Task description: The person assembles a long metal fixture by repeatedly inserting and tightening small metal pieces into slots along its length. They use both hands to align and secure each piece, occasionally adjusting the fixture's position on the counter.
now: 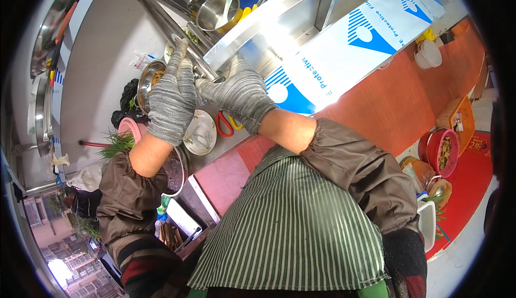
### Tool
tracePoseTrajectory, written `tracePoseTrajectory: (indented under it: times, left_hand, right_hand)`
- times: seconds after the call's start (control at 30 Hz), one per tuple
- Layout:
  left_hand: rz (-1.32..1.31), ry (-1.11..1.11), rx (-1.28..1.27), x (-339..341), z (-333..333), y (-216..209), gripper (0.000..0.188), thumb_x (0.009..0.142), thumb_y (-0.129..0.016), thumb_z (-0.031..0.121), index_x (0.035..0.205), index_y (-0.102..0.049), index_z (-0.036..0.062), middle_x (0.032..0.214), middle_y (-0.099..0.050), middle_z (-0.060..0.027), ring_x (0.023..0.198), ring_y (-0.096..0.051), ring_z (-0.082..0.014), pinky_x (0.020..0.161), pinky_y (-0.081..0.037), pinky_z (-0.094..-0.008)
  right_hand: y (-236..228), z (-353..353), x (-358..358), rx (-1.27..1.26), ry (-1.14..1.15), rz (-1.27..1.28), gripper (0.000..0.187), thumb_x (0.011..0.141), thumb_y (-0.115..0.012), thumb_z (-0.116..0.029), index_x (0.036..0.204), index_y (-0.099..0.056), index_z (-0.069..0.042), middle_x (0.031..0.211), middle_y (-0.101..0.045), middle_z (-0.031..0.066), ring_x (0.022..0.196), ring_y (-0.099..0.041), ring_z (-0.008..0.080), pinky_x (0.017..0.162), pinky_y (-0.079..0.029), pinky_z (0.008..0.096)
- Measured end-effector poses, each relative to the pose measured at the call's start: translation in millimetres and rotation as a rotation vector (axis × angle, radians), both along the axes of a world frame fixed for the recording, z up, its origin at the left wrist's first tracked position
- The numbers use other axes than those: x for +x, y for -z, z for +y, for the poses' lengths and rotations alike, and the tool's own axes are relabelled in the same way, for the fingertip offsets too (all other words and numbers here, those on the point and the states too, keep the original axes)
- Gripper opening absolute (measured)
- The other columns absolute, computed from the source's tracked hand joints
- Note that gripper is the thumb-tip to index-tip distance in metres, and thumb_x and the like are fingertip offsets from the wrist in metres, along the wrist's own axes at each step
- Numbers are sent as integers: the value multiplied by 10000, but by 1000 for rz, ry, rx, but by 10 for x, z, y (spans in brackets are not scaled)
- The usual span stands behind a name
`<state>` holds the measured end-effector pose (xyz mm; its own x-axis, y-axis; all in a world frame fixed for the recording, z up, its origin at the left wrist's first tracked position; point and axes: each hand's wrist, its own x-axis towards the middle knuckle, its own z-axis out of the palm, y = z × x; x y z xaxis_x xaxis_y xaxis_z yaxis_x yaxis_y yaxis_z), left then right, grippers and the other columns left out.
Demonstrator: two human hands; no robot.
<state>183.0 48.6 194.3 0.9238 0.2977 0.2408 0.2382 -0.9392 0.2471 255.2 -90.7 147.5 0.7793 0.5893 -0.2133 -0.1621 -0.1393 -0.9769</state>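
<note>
Both my hands wear grey knitted gloves. My left hand is raised with its fingers stretched out, their tips against the lower part of a thick steel tube. To its right, my right hand is closed at the corner of a shiny metal frame. Its fingers reach over the frame's inner side, and the thumb points left below the tube's end. Blue-and-white protective film covers the frame's near face. Part of the right hand's grip is hidden.
Left of my hands stand a steel bowl of food and a black plastic bag. Nearer lie a white plate and red-handled scissors. A steel pot is behind; a pink basin sits far right.
</note>
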Motion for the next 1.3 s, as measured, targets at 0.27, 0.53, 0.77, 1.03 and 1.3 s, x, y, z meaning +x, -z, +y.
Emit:
tracePoseTrajectory:
  times: [0.27, 0.53, 0.77, 1.03, 1.3]
  left_hand:
    - [27, 314, 427, 68, 7, -194, 483, 877, -523, 154, 1353, -452, 172, 815, -660, -138, 666, -643, -283, 598, -509, -370]
    - [358, 282, 320, 111, 48, -342, 471, 906, -522, 378, 1325, -473, 166, 898, -630, -154, 739, -632, -298, 649, -505, -388]
    - [127, 56, -430, 78, -46, -168, 373, 999, -368, 282, 1296, -490, 92, 1001, -617, -74, 800, -576, -145, 735, -470, -271]
    - [11, -315, -643, -39, -39, -47, 383, 972, -427, 181, 1335, -431, 59, 967, -588, -139, 786, -566, -197, 731, -476, -297]
    - [0, -131, -164, 18, 42, 5, 403, 940, -492, 143, 1336, -452, 83, 1129, -591, -205, 996, -594, -300, 852, -467, -358]
  right_hand:
    - [101, 84, -28, 93, 30, 11, 578, 603, -775, -382, 970, -575, 18, 850, -640, 142, 824, -631, 258, 772, -486, 349]
    - [40, 29, -20, 168, 7, 50, 584, 601, -776, -325, 1015, -570, 31, 875, -648, 157, 837, -639, 257, 777, -492, 349]
    - [7, 25, -17, 22, 18, 17, 628, 591, -783, -416, 994, -577, 19, 908, -653, 166, 869, -638, 283, 807, -483, 363]
    - [50, 44, -11, -26, -5, -26, 683, 629, -805, -390, 1098, -534, 26, 970, -661, 156, 872, -644, 224, 809, -495, 332]
    - [150, 105, -41, 75, 30, 0, 580, 664, -784, -298, 1098, -544, 5, 973, -664, 126, 866, -639, 197, 801, -497, 317]
